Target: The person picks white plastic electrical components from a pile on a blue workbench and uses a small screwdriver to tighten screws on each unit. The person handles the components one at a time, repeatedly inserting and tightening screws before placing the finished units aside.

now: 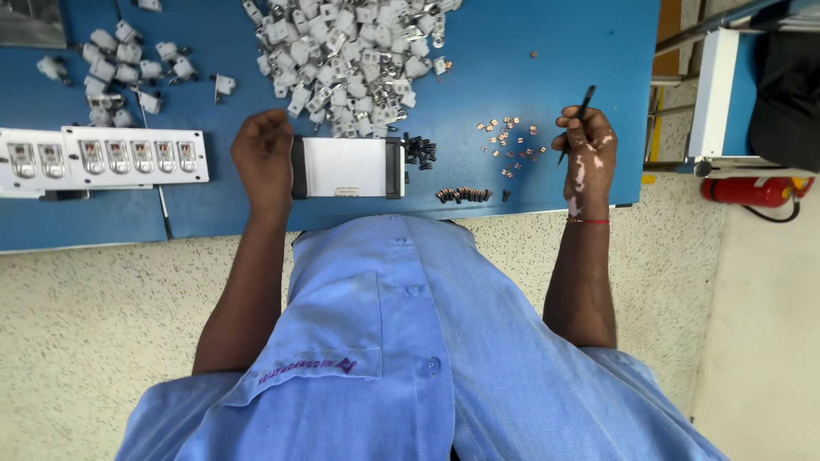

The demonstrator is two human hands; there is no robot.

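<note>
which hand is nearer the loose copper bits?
Right hand, holding a black tool, just right of the copper bits. Left hand sits beyond the white block.

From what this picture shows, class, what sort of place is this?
Probably a small-parts assembly bench in a workshop or factory: a heap of white plastic parts, tiny copper pieces on the blue table, and a thin black tool in the right hand.

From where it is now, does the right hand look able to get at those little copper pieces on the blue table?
Probably yes: the right hand, holding a thin black tool, sits just beside the copper pieces, with bare blue table between and nothing in the way.
</note>
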